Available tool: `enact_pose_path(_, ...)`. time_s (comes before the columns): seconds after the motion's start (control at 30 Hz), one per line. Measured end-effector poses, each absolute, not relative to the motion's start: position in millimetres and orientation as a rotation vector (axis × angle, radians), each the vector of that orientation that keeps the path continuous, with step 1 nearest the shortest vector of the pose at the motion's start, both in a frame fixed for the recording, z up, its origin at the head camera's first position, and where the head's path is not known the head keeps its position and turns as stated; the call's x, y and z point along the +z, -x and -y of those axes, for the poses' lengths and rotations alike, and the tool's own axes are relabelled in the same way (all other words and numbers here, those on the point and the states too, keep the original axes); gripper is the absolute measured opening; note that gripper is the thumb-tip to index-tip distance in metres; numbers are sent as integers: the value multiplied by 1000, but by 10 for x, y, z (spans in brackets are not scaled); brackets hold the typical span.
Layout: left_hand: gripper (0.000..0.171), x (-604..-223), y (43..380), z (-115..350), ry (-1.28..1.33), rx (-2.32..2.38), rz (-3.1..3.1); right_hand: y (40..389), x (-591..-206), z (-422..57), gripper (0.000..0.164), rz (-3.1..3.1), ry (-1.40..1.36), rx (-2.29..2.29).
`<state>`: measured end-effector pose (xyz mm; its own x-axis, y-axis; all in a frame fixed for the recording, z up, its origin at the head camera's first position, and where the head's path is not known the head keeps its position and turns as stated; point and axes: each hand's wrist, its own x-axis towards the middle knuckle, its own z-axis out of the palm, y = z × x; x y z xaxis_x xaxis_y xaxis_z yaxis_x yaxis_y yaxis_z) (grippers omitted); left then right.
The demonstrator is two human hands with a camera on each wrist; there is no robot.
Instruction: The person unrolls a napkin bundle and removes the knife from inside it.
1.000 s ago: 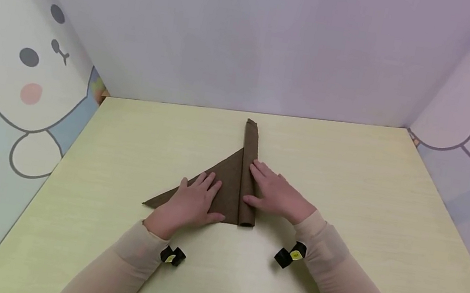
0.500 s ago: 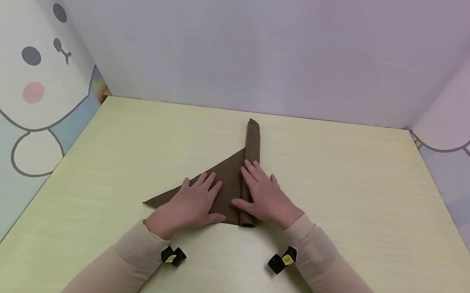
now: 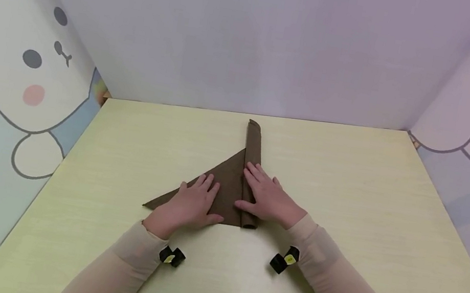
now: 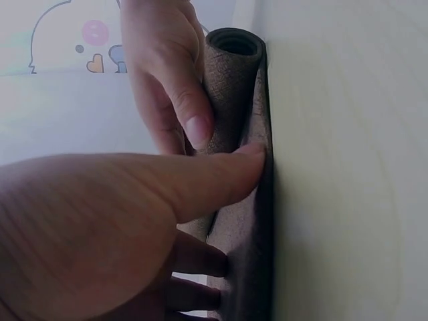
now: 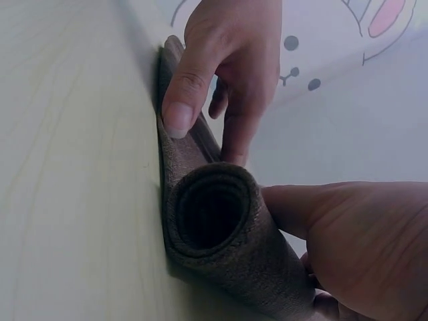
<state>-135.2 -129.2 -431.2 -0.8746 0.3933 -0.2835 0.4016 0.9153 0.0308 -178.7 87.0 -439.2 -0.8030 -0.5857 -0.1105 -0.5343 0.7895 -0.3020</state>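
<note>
A dark brown cloth lies on the table, its left part a flat triangle (image 3: 230, 187) and its right part wound into a roll (image 3: 254, 142). Spread over the flat triangle is my left hand (image 3: 190, 204), with thumb and fingertips pressing on it. My right hand (image 3: 270, 196) rests across the near half of the roll, fingers extended over its top and thumb reaching toward the flat cloth. From the right wrist view, the roll's hollow end (image 5: 261, 281) shows several wound layers. The left wrist view has the left thumb (image 4: 221, 177) at the cloth's near edge.
The pale wooden table (image 3: 351, 176) extends around the cloth on all sides. A plain lilac wall (image 3: 252, 40) rises behind its far edge, and cartoon-printed panels stand at left and right. Small black devices (image 3: 172, 256) sit at both wrists.
My right hand has shifted left, from the roll's right side to over its top, then back right slightly. The left hand keeps its place on the flat cloth.
</note>
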Motion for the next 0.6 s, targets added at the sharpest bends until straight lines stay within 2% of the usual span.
enact_pose_path(0.6,87,-4287,1364,1333,-567,8,-2765,1802,-4322,-961,88,-2718,830,-368)
